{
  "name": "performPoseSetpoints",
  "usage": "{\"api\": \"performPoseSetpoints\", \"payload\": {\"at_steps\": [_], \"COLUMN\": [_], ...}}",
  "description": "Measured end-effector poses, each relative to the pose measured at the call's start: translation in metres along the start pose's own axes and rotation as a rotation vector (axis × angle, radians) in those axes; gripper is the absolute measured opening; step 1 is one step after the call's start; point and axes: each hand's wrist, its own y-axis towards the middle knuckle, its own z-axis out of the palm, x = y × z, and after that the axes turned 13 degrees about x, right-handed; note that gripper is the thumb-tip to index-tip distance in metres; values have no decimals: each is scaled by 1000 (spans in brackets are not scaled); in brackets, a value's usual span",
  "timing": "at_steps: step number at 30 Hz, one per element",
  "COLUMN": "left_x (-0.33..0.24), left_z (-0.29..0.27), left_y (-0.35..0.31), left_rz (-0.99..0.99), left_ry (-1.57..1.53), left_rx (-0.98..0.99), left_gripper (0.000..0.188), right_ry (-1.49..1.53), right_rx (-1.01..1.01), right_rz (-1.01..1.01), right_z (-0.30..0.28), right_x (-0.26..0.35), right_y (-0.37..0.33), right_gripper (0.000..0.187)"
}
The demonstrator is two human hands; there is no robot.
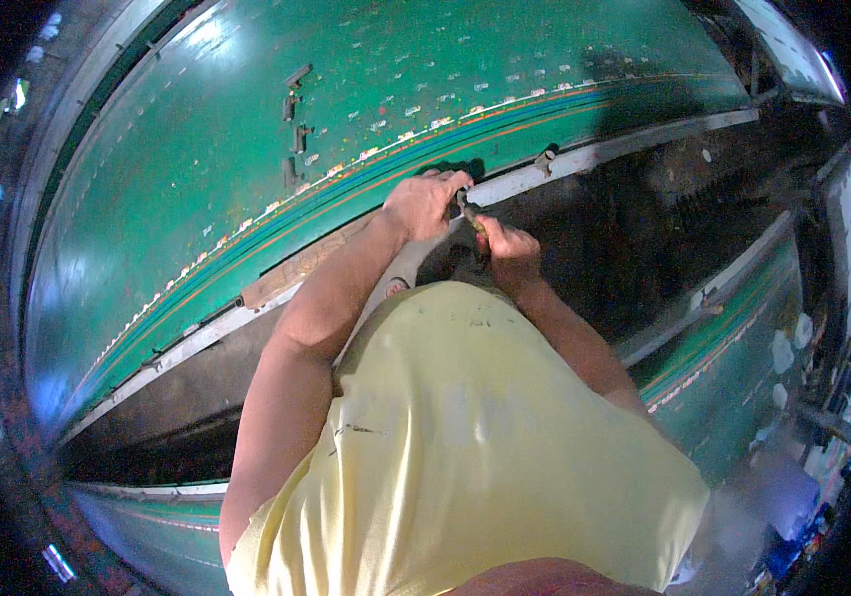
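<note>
My left hand (427, 206) is at the near edge of the long green table (247, 149), its fingers curled over the pale metal rail (604, 154). Whatever those fingers grip is hidden beneath them. Closed around the lower end of a slim, dark wrench-like tool (469, 211) is my right hand (511, 250), just right of the left one. The tool's upper end meets the rail beside my left fingertips; its exact kind is unclear. Farther right, a small metal stop (546, 160) sits on the rail.
Several small metal pieces (299, 137) lie in a row on the green surface beyond my left hand. A flat brown strip (296, 266) lies along the rail. Behind me at the right runs a second green table (723, 397), with a dark aisle between.
</note>
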Motion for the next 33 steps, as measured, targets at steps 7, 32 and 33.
{"api": "performPoseSetpoints", "payload": {"at_steps": [7, 32, 33], "left_x": [-8, -14, -14], "left_z": [2, -7, -7], "left_y": [-1, 0, 2], "left_rz": [-52, -53, -66], "left_ry": [54, 3, 15], "left_rx": [3, 41, 63], "left_gripper": [49, 64, 66], "right_ry": [-79, 1805, 1449], "right_rx": [27, 247, 171], "right_rz": [41, 831, 650], "right_z": [13, 68, 73], "right_x": [2, -1, -4], "right_y": [0, -39, -43], "right_gripper": [22, 37, 33]}}
